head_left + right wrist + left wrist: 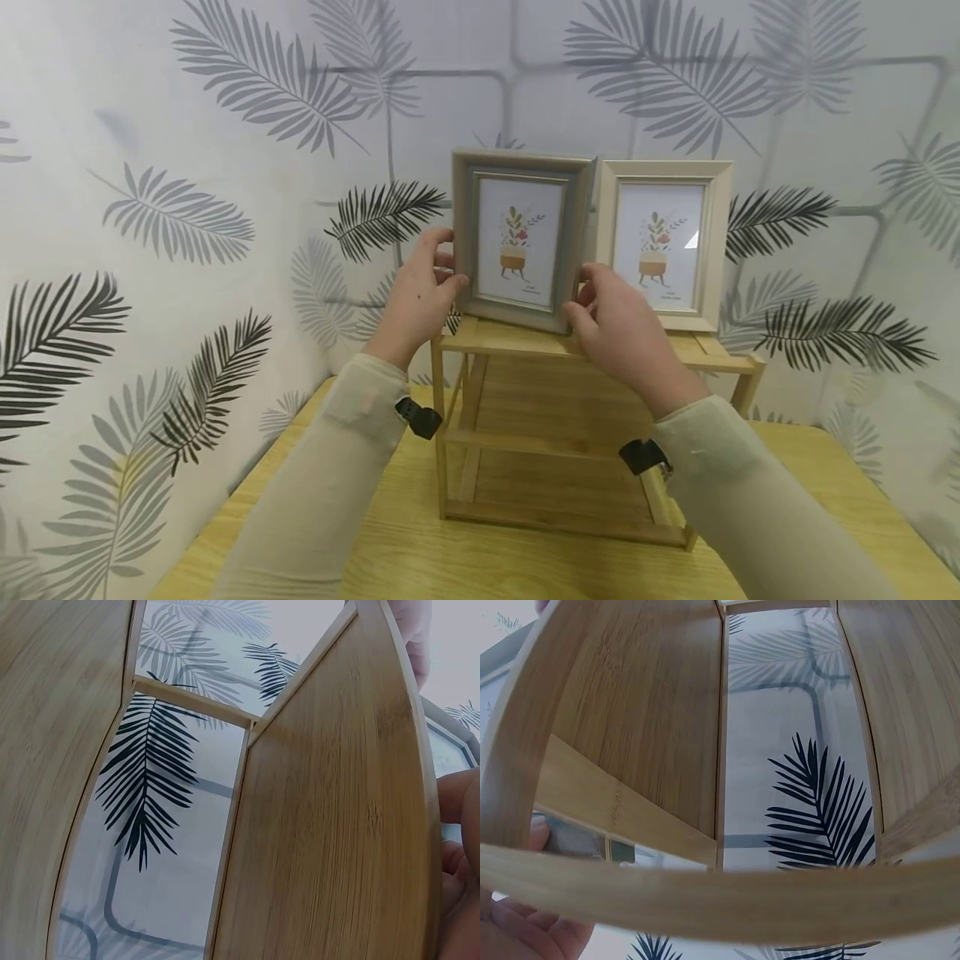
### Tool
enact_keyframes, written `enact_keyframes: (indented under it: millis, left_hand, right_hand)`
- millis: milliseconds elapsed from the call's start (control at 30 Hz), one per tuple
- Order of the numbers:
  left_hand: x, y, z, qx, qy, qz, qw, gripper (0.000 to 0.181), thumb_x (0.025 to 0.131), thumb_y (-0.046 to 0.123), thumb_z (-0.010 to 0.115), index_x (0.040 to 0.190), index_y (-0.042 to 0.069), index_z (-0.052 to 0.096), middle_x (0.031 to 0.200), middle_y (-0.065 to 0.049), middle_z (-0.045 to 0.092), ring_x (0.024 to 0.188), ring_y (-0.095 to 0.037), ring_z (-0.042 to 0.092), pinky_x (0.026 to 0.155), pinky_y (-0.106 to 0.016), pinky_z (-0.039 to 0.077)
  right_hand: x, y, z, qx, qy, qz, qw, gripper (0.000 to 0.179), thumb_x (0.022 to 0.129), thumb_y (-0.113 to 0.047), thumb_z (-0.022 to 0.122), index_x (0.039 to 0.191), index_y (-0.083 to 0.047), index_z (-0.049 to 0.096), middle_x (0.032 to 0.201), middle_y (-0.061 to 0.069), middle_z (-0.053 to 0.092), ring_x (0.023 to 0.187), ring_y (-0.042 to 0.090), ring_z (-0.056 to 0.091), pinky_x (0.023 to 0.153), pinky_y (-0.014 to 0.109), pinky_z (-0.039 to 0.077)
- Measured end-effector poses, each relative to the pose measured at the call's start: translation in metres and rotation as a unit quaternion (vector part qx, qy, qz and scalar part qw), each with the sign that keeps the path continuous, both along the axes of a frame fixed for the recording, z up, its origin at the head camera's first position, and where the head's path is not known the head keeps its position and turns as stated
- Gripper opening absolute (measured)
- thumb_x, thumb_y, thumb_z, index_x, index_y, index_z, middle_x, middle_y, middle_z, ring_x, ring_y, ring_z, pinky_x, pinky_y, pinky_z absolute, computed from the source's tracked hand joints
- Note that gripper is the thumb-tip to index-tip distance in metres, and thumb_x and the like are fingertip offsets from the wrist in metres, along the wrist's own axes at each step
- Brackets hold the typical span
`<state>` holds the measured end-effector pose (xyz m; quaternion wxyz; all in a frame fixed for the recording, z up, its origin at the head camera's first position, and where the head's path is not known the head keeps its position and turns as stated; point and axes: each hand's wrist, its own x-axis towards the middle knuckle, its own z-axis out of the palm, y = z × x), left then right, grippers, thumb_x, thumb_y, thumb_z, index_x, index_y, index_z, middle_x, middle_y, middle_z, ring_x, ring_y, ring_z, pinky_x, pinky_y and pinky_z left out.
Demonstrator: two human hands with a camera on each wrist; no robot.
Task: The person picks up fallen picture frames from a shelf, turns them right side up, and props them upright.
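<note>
In the head view a grey picture frame point(522, 322) with a potted-plant print stands slightly tilted at the left of a wooden shelf's top. My left hand point(422, 292) grips its left edge, thumb in front and fingers toward the back. On the opposite edge, low down, my right hand point(618, 329) pinches the same frame between thumb and fingers. A cream picture frame point(716, 250) with the same print stands just right of it. Both wrist views look mainly into the wooden shelf point(780, 904); part of the left hand point(525, 934) and of the right hand point(461, 855) shows at the edges.
The shelf, with slatted tiers below its top, stands on a yellow wood-grain table point(382, 533). Behind it hangs a white curtain point(285, 183) printed with grey and black leaves. Dark straps with small black devices point(418, 418) sit at both wrists.
</note>
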<state>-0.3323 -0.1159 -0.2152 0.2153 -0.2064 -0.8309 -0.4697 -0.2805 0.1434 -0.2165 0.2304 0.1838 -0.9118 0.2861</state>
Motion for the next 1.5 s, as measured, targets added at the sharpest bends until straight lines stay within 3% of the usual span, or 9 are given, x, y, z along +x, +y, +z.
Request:
enact_keyframes:
  millis: [167, 267, 500, 867, 1133, 1300, 1500]
  left_hand:
    - [-0.002, 0.003, 0.000, 0.003, -0.007, 0.015, 0.9999, 0.051, 0.103, 0.014, 0.061, 0.148, 0.024, 0.040, 0.126, -0.005, 0.060, 0.114, -0.020, 0.062, 0.088, -0.043, 0.054]
    - [-0.004, 0.005, 0.002, 0.001, -0.004, 0.024, 0.9997, 0.053, 0.102, 0.012, 0.062, 0.150, 0.021, 0.041, 0.126, -0.006, 0.059, 0.114, -0.021, 0.061, 0.088, -0.043, 0.054]
    - [-0.007, 0.009, 0.004, -0.026, -0.004, 0.023, 0.9994, 0.060, 0.101, 0.010, 0.061, 0.155, 0.016, 0.038, 0.122, -0.008, 0.059, 0.114, -0.023, 0.060, 0.091, -0.041, 0.052]
    - [-0.006, 0.013, 0.007, -0.050, -0.039, 0.011, 0.9979, 0.076, 0.097, 0.020, 0.068, 0.161, 0.017, 0.026, 0.134, -0.008, 0.057, 0.122, -0.022, 0.057, 0.101, -0.041, 0.048]
    - [-0.003, 0.017, 0.011, -0.118, -0.048, -0.006, 0.9918, 0.088, 0.099, 0.031, 0.066, 0.163, 0.008, 0.010, 0.159, -0.017, 0.036, 0.138, -0.030, 0.046, 0.114, -0.044, 0.035]
    - [0.000, 0.018, 0.011, -0.157, -0.044, -0.001, 0.9865, 0.088, 0.100, 0.037, 0.064, 0.162, 0.003, 0.011, 0.160, -0.020, 0.031, 0.138, -0.033, 0.046, 0.114, -0.045, 0.034]
    - [0.000, 0.018, 0.012, -0.161, -0.047, 0.003, 0.9857, 0.088, 0.100, 0.039, 0.064, 0.162, 0.004, 0.011, 0.157, -0.021, 0.030, 0.136, -0.032, 0.046, 0.111, -0.045, 0.038]
  right_hand:
    - [0.003, 0.000, -0.002, -0.009, -0.011, 0.015, 0.9998, 0.047, 0.106, -0.022, 0.055, 0.144, -0.001, 0.038, 0.128, 0.016, 0.060, 0.109, 0.031, 0.066, 0.085, 0.048, 0.055]
    - [0.005, -0.001, -0.003, -0.008, -0.008, 0.017, 0.9998, 0.049, 0.106, -0.023, 0.054, 0.145, -0.001, 0.036, 0.127, 0.019, 0.062, 0.112, 0.034, 0.066, 0.086, 0.050, 0.055]
    - [0.007, -0.001, -0.004, -0.008, 0.003, 0.017, 0.9998, 0.051, 0.105, -0.024, 0.056, 0.145, 0.000, 0.035, 0.119, 0.018, 0.066, 0.106, 0.033, 0.068, 0.083, 0.050, 0.054]
    - [0.005, -0.007, -0.007, -0.010, 0.011, 0.032, 0.9994, 0.054, 0.105, -0.025, 0.055, 0.147, -0.001, 0.033, 0.117, 0.017, 0.065, 0.106, 0.033, 0.068, 0.082, 0.049, 0.056]
    - [0.005, -0.015, -0.007, -0.020, -0.002, 0.044, 0.9988, 0.053, 0.105, -0.027, 0.057, 0.148, -0.006, 0.032, 0.114, 0.015, 0.068, 0.103, 0.030, 0.069, 0.077, 0.047, 0.057]
    - [0.006, -0.018, -0.007, -0.015, -0.001, 0.046, 0.9988, 0.053, 0.106, -0.027, 0.055, 0.149, -0.006, 0.032, 0.113, 0.014, 0.068, 0.102, 0.030, 0.068, 0.075, 0.046, 0.057]
    - [0.006, -0.020, -0.006, -0.015, 0.009, 0.048, 0.9987, 0.053, 0.106, -0.027, 0.056, 0.149, -0.006, 0.033, 0.111, 0.013, 0.067, 0.101, 0.029, 0.068, 0.074, 0.045, 0.057]
